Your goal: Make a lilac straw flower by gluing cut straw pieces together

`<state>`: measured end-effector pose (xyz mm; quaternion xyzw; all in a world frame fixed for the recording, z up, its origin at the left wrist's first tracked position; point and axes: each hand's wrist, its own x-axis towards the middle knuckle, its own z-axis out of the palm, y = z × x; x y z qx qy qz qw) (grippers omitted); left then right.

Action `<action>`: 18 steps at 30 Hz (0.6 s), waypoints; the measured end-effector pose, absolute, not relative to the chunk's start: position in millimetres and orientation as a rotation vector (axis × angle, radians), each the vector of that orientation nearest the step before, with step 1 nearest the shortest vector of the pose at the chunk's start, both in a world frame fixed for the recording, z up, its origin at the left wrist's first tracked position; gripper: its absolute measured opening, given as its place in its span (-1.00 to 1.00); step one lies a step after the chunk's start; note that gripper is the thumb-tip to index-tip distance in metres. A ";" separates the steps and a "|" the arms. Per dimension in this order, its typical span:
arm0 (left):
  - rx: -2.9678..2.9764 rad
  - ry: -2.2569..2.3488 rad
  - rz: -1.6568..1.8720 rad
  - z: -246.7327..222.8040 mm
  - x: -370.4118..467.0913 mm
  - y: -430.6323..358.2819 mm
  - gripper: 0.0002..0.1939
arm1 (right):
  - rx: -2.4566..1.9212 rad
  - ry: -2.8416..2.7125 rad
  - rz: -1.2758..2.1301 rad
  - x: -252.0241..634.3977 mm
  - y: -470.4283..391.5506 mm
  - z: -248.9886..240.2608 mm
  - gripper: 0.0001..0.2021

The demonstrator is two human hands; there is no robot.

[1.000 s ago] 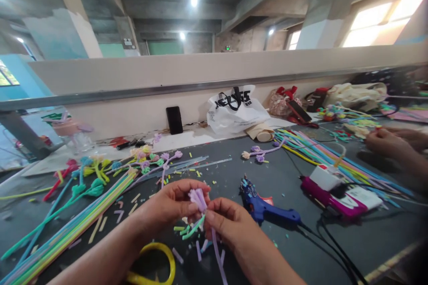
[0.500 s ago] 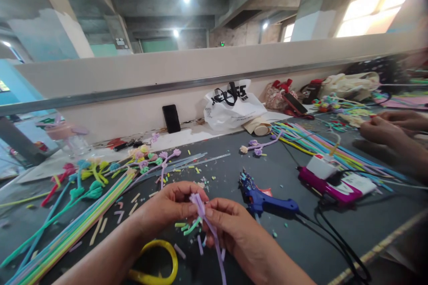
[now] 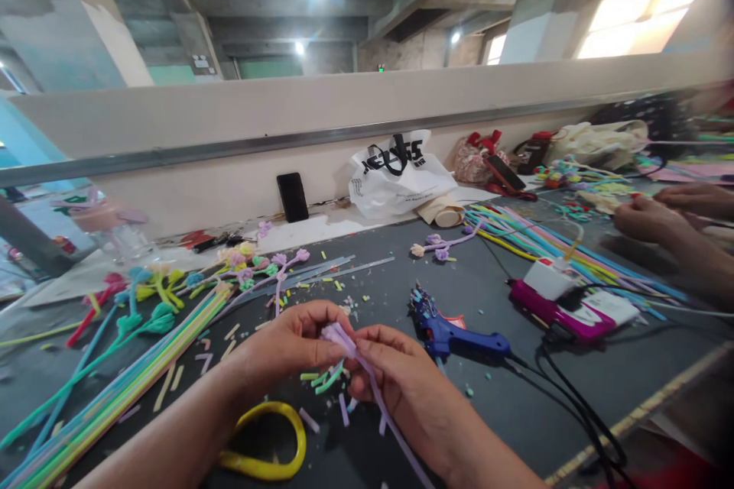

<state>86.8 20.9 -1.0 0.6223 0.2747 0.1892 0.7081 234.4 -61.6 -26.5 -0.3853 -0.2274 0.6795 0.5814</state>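
Observation:
Between my two hands is a lilac pipe cleaner [image 3: 375, 388] with a bunched upper end; its long tail runs down toward the bottom of the view. My left hand [image 3: 298, 344] pinches the bunched end from the left. Thumb and fingers of my right hand [image 3: 395, 374] close on the stem just below that. Under my left forearm lies a yellow scissor handle [image 3: 301, 435], the rest of it hidden. Short cut pieces, green [image 3: 329, 378] and lilac [image 3: 343, 409], are scattered beneath my hands. A blue glue gun [image 3: 459, 338] rests to the right.
Bundled pastel pipe cleaners [image 3: 154, 355] and finished-looking flower stems [image 3: 143, 321] lie at left. A purple power strip [image 3: 565, 313] with cables sits at right. Against the partition are a phone [image 3: 292, 197] and a white bag [image 3: 395, 179]. A co-worker's hands [image 3: 659, 221] work at far right.
The lilac pipe cleaner's tail has swung to the right and tilts more. Both hands stay pinched on it, with only slight finger shifts; the view has moved a little.

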 end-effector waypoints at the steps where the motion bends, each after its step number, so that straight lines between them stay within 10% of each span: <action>1: 1.399 0.620 0.414 -1.2 86.9 21.3 -0.75 | -0.888 -0.511 1.581 233.7 -61.6 -26.8 -0.76; 18: 1.563 0.612 0.305 -10.2 84.8 28.4 -0.86 | -0.959 -0.518 1.604 230.0 -61.6 -36.8 -0.72</action>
